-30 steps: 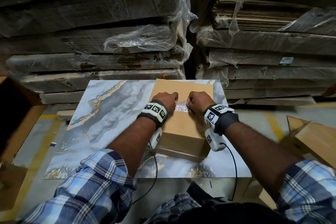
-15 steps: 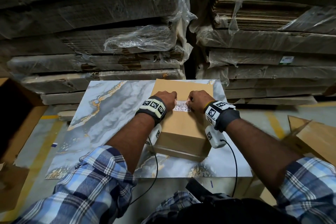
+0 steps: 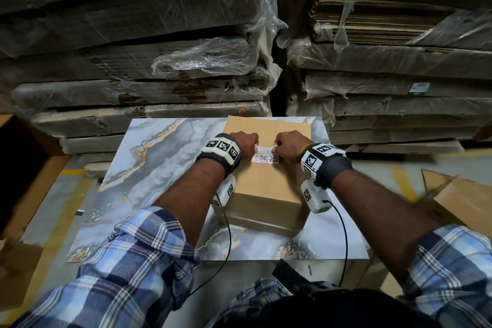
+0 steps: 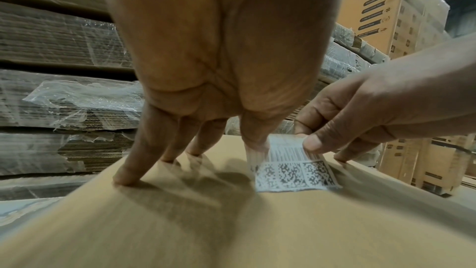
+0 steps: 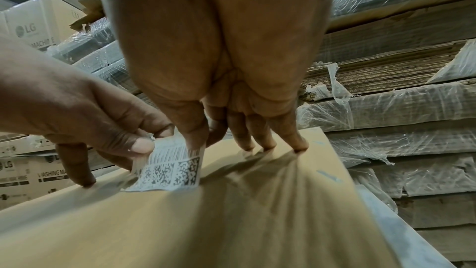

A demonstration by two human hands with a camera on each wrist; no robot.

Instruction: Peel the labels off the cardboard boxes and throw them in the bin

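Stacked bundles of flattened brown cardboard wrapped in clear plastic film (image 3: pixel 207 61) fill the background behind a grey marble-patterned tabletop with gold veining (image 3: pixel 165 152). On the right half of this tabletop sits a closed plain brown cardboard box (image 3: pixel 266 184). A white rectangular paper label printed with a barcode and square matrix codes (image 3: pixel 265 154) is on the top face of the box, towards its far edge.

The far edge of the label is lifted off the cardboard; the near edge remains stuck down. In the left wrist view the label (image 4: pixel 291 168) stands partly upright from the box surface.

The left hand (image 3: pixel 243 141) pinches the far left corner of the label between thumb and index finger. Its remaining fingers (image 4: pixel 134 162) are extended, with their tips pressing on the box top to the left of the label.

The right hand (image 3: pixel 288 145) pinches the far right corner of the label between thumb and index finger. Its remaining fingers (image 5: pixel 291 136) are extended, with their tips resting on the box top to the right of the label.

An open brown cardboard carton (image 3: pixel 463 200) stands to the right of the tabletop, and another open cardboard carton with a dark interior (image 3: pixel 29 168) stands to the left.
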